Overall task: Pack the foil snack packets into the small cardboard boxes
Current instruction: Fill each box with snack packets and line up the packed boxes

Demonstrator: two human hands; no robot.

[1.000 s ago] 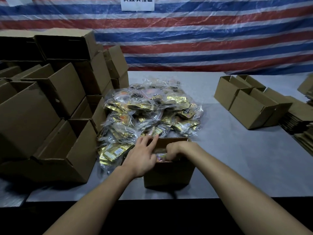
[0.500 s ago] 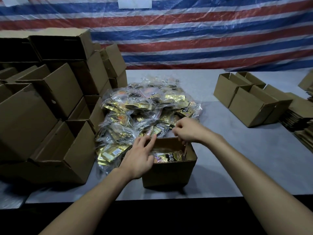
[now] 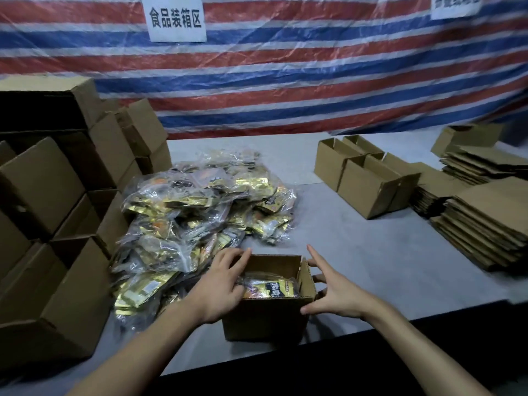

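Note:
A small open cardboard box (image 3: 265, 318) stands near the table's front edge, with foil snack packets (image 3: 271, 287) lying inside it. My left hand (image 3: 221, 287) rests on the box's left wall, fingers over its rim. My right hand (image 3: 333, 290) is spread open against the box's right side, holding nothing. A big heap of gold and clear foil packets (image 3: 200, 215) lies just behind and left of the box.
Stacked open cartons (image 3: 57, 224) fill the left side. Two open small boxes (image 3: 368, 181) stand at the back right, with piles of flattened cardboard (image 3: 485, 218) beside them. A striped tarp (image 3: 285, 81) with paper signs hangs behind the grey table (image 3: 357, 252).
My right hand has left the heap and come down to the box's right side, open. My left hand stays on the box's left wall. My view has swung to the right.

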